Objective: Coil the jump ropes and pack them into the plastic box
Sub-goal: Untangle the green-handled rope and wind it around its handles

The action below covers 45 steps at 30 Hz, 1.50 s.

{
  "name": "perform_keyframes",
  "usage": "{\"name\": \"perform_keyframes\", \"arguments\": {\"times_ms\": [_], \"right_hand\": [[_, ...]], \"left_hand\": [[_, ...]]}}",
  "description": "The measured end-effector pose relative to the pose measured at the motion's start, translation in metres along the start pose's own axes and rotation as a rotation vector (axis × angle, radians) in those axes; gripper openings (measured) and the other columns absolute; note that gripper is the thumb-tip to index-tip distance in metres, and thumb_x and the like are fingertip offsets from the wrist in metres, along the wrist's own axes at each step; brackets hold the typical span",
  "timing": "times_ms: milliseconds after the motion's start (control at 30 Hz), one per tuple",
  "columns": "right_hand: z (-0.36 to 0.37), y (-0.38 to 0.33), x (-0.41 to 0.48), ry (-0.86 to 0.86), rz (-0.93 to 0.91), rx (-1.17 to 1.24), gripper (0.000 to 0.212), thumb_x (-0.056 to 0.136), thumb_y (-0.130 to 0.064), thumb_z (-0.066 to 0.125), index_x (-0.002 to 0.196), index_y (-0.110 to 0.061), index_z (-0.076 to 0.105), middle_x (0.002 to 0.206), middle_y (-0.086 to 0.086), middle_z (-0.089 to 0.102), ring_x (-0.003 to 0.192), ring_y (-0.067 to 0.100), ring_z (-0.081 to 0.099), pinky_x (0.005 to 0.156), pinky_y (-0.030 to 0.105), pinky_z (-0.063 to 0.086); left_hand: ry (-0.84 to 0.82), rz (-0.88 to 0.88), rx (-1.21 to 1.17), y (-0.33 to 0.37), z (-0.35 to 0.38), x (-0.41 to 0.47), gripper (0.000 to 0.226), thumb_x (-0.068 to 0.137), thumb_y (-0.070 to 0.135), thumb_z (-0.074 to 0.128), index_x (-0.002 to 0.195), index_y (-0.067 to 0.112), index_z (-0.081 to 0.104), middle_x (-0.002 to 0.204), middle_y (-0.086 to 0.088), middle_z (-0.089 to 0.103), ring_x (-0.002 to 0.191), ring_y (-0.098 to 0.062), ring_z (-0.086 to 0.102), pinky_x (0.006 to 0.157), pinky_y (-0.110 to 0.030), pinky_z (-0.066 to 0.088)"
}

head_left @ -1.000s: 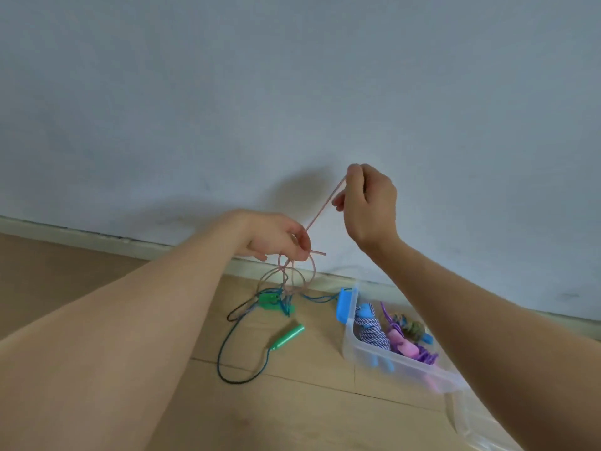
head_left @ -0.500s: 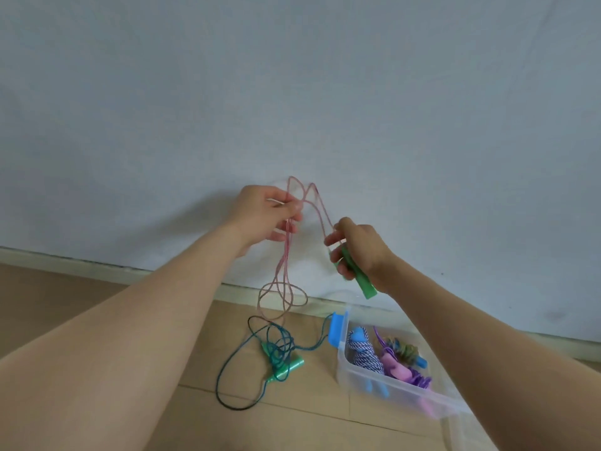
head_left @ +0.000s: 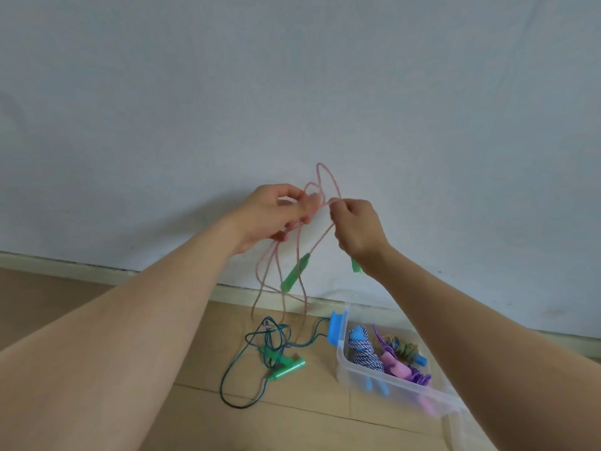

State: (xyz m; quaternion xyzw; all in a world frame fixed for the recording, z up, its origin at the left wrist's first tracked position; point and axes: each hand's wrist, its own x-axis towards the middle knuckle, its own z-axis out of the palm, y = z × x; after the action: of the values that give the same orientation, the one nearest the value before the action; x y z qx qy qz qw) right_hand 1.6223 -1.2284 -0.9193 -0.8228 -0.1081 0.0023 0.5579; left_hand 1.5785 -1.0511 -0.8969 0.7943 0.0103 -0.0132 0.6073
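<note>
Head-worn view, forward and down, near wall [head_left: 292, 92] and floor [head_left: 97, 294].

left grip [head_left: 273, 216] holds pink rope [head_left: 320, 164] loops | right grip [head_left: 357, 229] seemingly pinches strand

Pink rope [head_left: 294, 268] with green handles [head_left: 295, 271]; teal rope [head_left: 270, 340].

Right forearm [head_left: 481, 346] partly hides the plastic box [head_left: 398, 392].
</note>
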Motion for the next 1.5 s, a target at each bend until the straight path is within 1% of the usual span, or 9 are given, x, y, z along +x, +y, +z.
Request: {"name": "perform_keyframes", "arguments": {"times_ms": [267,400,633,733,833,967,1167,1300,1500], "right_hand": [[-0.022,-0.04,0.005,0.372,0.142,0.573,0.024,0.099,-0.027,0.038,0.081,-0.012,0.041,0.054,0.009,0.042,0.062,0.026,0.038,0.057,0.034,0.035],[-0.025,-0.036,0.002,0.386,0.27,0.765,0.021,0.1,-0.024,0.032,0.098,-0.015,0.05,0.077,0.01,0.055,0.066,0.033,0.075,0.062,0.035,0.054],[-0.029,-0.032,-0.004,0.441,0.183,0.645,0.029,0.093,-0.017,0.036,0.089,-0.01,0.064,0.063,0.007,0.057,0.049,0.031,0.061,0.06,0.04,0.059],[-0.027,-0.03,-0.001,0.543,0.168,0.609,0.027,0.094,-0.022,0.035,0.085,-0.014,0.059,0.077,0.003,0.058,0.048,0.028,0.067,0.078,0.051,0.063],[-0.021,-0.029,-0.002,0.524,0.111,0.489,0.029,0.096,-0.025,0.036,0.082,-0.013,0.059,0.079,0.008,0.06,0.048,0.021,0.066,0.077,0.054,0.063],[-0.014,-0.034,-0.005,0.352,-0.044,0.381,0.029,0.093,-0.018,0.04,0.08,-0.01,0.065,0.064,0.0,0.056,0.05,0.026,0.065,0.065,0.048,0.061],[-0.015,-0.042,-0.004,0.107,-0.268,0.258,0.029,0.093,-0.017,0.05,0.072,-0.015,0.069,0.049,-0.013,0.042,0.05,0.018,0.036,0.055,0.029,0.033],[-0.02,-0.032,0.001,0.159,-0.217,0.212,0.027,0.089,-0.022,0.05,0.071,-0.017,0.069,0.05,-0.009,0.037,0.052,0.021,0.033,0.055,0.033,0.031],[-0.032,-0.013,0.0,-0.099,0.184,0.167,0.024,0.098,-0.022,0.057,0.089,0.0,0.063,0.066,0.004,0.049,0.052,0.031,0.067,0.052,0.037,0.058]], "left_hand": [[-0.458,-0.4,0.982,-0.053,-0.016,-0.004,0.008,0.096,0.032,0.07,0.1,0.026,0.075,0.09,0.015,0.08,0.085,-0.013,0.071,0.088,-0.037,0.057],[-0.27,-0.478,0.92,-0.053,-0.021,-0.007,0.029,0.106,0.012,0.046,0.123,0.007,0.068,0.099,-0.004,0.081,0.091,-0.019,0.071,0.082,-0.029,0.055],[0.182,-0.421,0.951,-0.051,-0.031,0.0,0.037,0.099,0.012,0.044,0.135,0.005,0.049,0.126,-0.023,0.059,0.099,-0.041,0.07,0.081,-0.044,0.062],[-0.033,-0.656,1.255,-0.054,-0.027,-0.012,0.072,0.098,0.016,0.059,0.159,0.014,0.021,0.15,-0.023,0.03,0.129,-0.045,0.054,0.098,-0.044,0.052],[-0.359,-0.662,1.448,-0.044,-0.014,-0.015,0.095,0.077,0.065,0.082,0.149,0.019,0.04,0.149,-0.014,0.036,0.139,-0.041,0.04,0.107,-0.039,0.047],[-0.264,-0.482,1.045,-0.022,-0.007,0.0,0.123,0.065,0.067,0.089,0.161,0.016,0.033,0.165,-0.007,0.035,0.145,-0.03,0.044,0.115,-0.041,0.042],[-0.341,-0.206,0.445,-0.015,0.019,0.008,0.03,0.102,0.04,0.064,0.131,0.033,0.067,0.147,0.012,0.056,0.14,-0.014,0.047,0.114,-0.036,0.037],[-0.306,-0.238,0.333,-0.026,0.012,0.009,0.027,0.109,0.038,0.049,0.116,0.017,0.065,0.109,0.005,0.079,0.109,-0.018,0.07,0.104,-0.04,0.046],[0.302,-0.059,0.039,-0.036,-0.01,0.022,0.025,0.111,0.024,0.048,0.095,0.016,0.065,0.083,-0.002,0.053,0.067,-0.016,0.049,0.071,-0.036,0.053]]}}
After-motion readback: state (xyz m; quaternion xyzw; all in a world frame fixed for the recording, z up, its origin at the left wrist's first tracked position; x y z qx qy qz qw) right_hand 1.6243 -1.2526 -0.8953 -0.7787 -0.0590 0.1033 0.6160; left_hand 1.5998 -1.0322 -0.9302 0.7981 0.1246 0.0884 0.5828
